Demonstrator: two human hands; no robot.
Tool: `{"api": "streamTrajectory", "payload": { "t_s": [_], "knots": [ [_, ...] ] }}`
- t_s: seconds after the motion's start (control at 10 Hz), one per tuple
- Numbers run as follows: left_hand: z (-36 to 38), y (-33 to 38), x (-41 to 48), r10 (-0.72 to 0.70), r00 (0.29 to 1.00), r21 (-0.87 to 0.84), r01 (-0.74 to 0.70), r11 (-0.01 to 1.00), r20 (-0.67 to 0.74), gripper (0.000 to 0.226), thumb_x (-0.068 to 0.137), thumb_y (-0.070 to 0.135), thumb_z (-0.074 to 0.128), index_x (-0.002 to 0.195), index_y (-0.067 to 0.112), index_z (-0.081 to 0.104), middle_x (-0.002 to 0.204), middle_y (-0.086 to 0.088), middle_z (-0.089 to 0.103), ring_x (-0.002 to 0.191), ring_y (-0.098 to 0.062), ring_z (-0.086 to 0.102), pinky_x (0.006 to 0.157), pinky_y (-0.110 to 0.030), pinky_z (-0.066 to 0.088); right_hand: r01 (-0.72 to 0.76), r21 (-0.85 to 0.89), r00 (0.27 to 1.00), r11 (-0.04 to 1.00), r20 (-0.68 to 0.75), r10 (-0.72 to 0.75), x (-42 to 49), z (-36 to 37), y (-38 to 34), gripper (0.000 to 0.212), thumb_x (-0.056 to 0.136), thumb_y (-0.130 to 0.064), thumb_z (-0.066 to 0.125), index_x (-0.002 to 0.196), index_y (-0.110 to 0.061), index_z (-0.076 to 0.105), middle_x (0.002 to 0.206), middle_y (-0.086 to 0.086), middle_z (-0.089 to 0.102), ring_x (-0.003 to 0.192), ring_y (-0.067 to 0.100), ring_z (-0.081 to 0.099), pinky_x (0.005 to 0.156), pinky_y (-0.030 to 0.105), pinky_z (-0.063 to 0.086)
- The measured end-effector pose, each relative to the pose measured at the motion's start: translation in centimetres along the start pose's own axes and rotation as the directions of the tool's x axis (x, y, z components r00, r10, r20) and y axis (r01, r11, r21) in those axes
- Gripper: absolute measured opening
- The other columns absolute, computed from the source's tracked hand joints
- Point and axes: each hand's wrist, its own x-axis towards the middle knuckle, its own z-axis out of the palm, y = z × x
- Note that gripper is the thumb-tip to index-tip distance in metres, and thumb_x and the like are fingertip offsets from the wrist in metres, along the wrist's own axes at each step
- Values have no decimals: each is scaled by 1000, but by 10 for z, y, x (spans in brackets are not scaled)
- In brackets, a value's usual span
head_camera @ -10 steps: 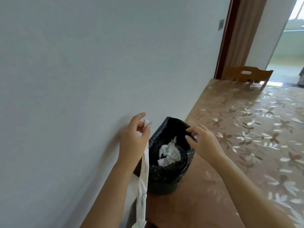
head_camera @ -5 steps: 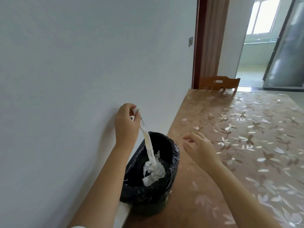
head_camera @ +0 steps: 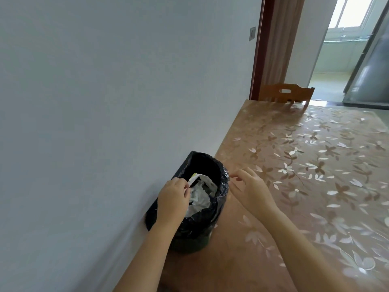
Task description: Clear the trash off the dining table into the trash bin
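A small trash bin (head_camera: 190,223) lined with a black bag stands on the dining table (head_camera: 305,186) against the wall. Crumpled white paper (head_camera: 200,197) fills its inside. My left hand (head_camera: 172,200) is over the bin's left rim, fingers pinched on the end of a white paper strip (head_camera: 194,178) that lies folded inside the bin. My right hand (head_camera: 251,189) hovers just right of the bin above the table, fingers apart, holding nothing.
The table has a brown floral cover and runs along a white wall (head_camera: 105,102). A wooden chair back (head_camera: 286,94) stands at the far end. Beyond it is a doorway (head_camera: 347,60) with a curtain.
My left hand came down from above the bin to its rim, and the long strip went into the bin. My right hand let go of the bin's rim and opened.
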Motion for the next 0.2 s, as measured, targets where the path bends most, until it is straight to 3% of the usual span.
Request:
{"api": "streamTrajectory", "payload": {
  "t_s": [0.1, 0.2],
  "knots": [
    [-1, -2, -17, 27, 999, 25, -28, 999, 43, 4, 82, 10, 63, 81, 6, 63, 77, -8, 64, 72, -22, 55, 62, -30, 41, -7, 3, 999, 1000, 34, 7, -5, 8, 0, 16, 85, -21, 57, 100, -17, 62, 95, -6, 52, 88, 15, 55, 72, 28, 44],
    [-4, -3, -34, 22, 1000, 12, -22, 1000, 1, 5, 79, 9, 66, 83, 5, 65, 76, -8, 65, 71, -24, 59, 62, -32, 45, -4, 16, 999, 1000, 46, 3, -10, 15, -2, 16, 85, -21, 58, 99, -17, 62, 96, -3, 55, 82, 16, 56, 70, 31, 47]
  ]
}}
